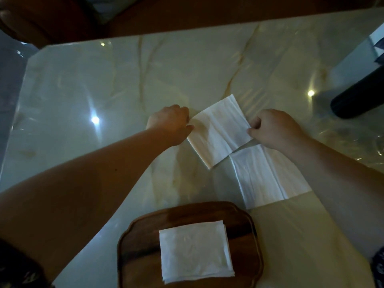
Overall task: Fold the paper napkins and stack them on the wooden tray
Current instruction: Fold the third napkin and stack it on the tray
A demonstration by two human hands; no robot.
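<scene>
A white paper napkin [218, 132] lies tilted on the marble table, folded into a rectangle. My left hand [170, 123] pinches its left edge and my right hand [274, 129] pinches its right edge. A small pile of flat napkins [268, 175] lies just below it, partly under my right forearm. Near the front edge stands the dark wooden tray [141, 235], with a stack of folded white napkins [195, 250] resting on its middle.
The glossy marble table [104, 90] stretches far to the left and back, with bright light spots on it. A black cylindrical object [359, 94] pokes in from the right edge. A dark wooden chair [41, 17] stands beyond the far edge.
</scene>
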